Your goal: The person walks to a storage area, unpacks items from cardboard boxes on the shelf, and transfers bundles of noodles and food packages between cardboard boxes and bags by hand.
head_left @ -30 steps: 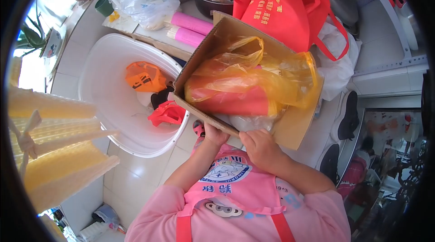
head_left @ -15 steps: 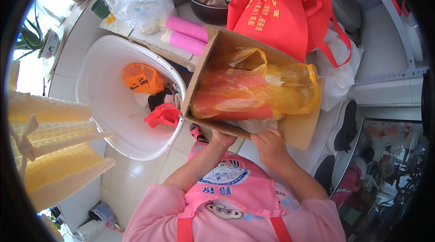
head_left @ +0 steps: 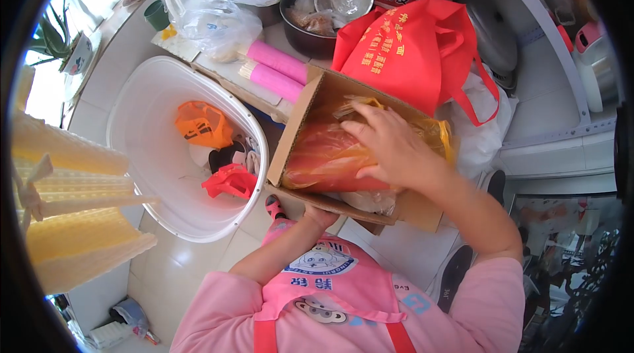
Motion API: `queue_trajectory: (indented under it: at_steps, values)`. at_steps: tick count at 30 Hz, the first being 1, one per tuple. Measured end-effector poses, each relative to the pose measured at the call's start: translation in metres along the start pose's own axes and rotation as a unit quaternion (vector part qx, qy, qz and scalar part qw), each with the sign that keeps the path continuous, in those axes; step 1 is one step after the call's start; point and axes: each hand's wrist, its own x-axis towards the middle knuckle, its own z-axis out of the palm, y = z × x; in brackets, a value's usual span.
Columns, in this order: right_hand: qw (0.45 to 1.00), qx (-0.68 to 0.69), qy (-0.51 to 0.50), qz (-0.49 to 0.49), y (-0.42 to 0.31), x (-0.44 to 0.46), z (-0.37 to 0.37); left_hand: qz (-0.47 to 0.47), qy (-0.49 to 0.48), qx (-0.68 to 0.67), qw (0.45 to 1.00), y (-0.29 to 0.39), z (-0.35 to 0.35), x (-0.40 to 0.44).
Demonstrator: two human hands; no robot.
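Observation:
An open cardboard box (head_left: 299, 130) is tilted in front of me, holding a yellow plastic bag (head_left: 317, 165) with pink-red bundles showing through. My left hand (head_left: 319, 216) supports the box's near lower edge, its fingers mostly hidden under the cardboard. My right hand (head_left: 391, 145) reaches into the box with fingers spread over the yellow bag, near its bunched top. Clear plastic (head_left: 371, 201) lies at the box's near side. Two pink-wrapped stick bundles (head_left: 277, 81) lie just beyond the box.
At left stands a white tub (head_left: 155, 201) with an orange bag (head_left: 203, 124) and a red bag (head_left: 230, 181) inside. A red tote (head_left: 416, 56), a dark pot (head_left: 309, 41) and plastic bags (head_left: 221, 26) sit behind. Dark shoes (head_left: 454, 277) are at the right.
My right hand has left the box's near edge and moved up and over the yellow bag inside. My left hand stays at the box. The box sits slightly lower in view.

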Motion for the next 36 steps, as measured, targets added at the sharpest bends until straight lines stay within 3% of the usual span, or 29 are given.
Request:
queue_trajectory:
  at_steps: [2,4,9,12,15,19,22,24,27,32,34,36]
  values:
    - [0.999,-0.006,-0.019,0.026,0.01,0.006,0.004,0.0,0.002,-0.024,1.0,0.001,-0.006,0.001]
    - [0.966,0.021,-0.138,0.219,0.01,0.011,0.0,-0.001,0.011,-0.032,0.999,0.002,-0.01,0.001]
    - [0.954,0.013,-0.184,0.236,0.018,0.023,0.005,-0.008,0.063,-0.027,0.998,0.005,-0.003,-0.006]
    - [0.941,0.02,-0.262,0.214,0.015,0.028,0.012,-0.005,0.103,-0.043,0.994,0.006,0.008,-0.009]
    - [0.999,0.033,-0.034,-0.015,-0.005,0.012,0.025,-0.005,0.063,-0.044,0.997,0.005,0.003,-0.007]
    - [0.99,0.118,-0.074,0.013,-0.034,-0.009,0.038,0.005,0.033,-0.037,0.999,0.006,-0.016,0.001]
    - [0.992,0.087,-0.069,0.066,-0.025,-0.025,0.023,0.003,0.01,-0.05,0.999,0.004,-0.012,-0.001]
    - [0.994,-0.04,0.026,0.094,-0.012,-0.031,0.003,0.008,0.027,-0.044,0.999,0.005,-0.005,-0.001]
    - [0.985,-0.114,-0.011,0.128,-0.003,-0.041,-0.026,-0.005,0.0,-0.045,0.999,0.005,-0.005,-0.003]
    - [0.986,-0.111,0.024,0.121,0.004,-0.064,-0.068,-0.019,0.029,-0.04,0.999,0.003,-0.007,-0.002]
    - [0.96,-0.166,0.154,0.166,0.005,-0.076,-0.08,-0.005,0.013,-0.021,1.0,0.003,-0.017,0.003]
    - [0.961,-0.138,0.161,0.179,0.019,-0.083,-0.079,-0.011,0.017,-0.022,1.0,0.004,-0.023,0.005]
